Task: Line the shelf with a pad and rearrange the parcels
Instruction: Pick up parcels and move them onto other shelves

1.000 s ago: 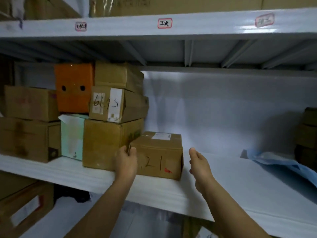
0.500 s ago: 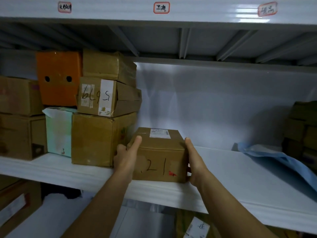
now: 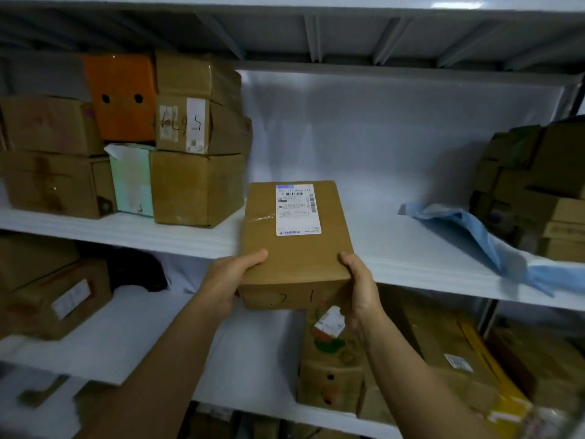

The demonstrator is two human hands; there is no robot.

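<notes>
I find both hands engaged on one brown parcel, marked "21" on its near face and labelled on top. It is held level in front of the middle shelf, its near end out past the shelf's front edge and its far end over the white pad. I cannot tell whether that far end rests on the pad or hangs clear. The left hand grips the near left corner, thumb laid on the top face and the other fingers wrapped out of sight below. The right hand grips the near right corner the same way, thumb on top and the rest hidden behind the side. The parcel thus sits between the two palms, clamped at its near end only. I judge the step in hand to be repositioning this parcel. To do it well, keep the box level, support it from beneath so the far end does not sag, and set it down flat so the pad is not dragged into creases. Place it square beside the stack of parcels at the left, or in the bare span short of the blue sheet, without catching either.
</notes>
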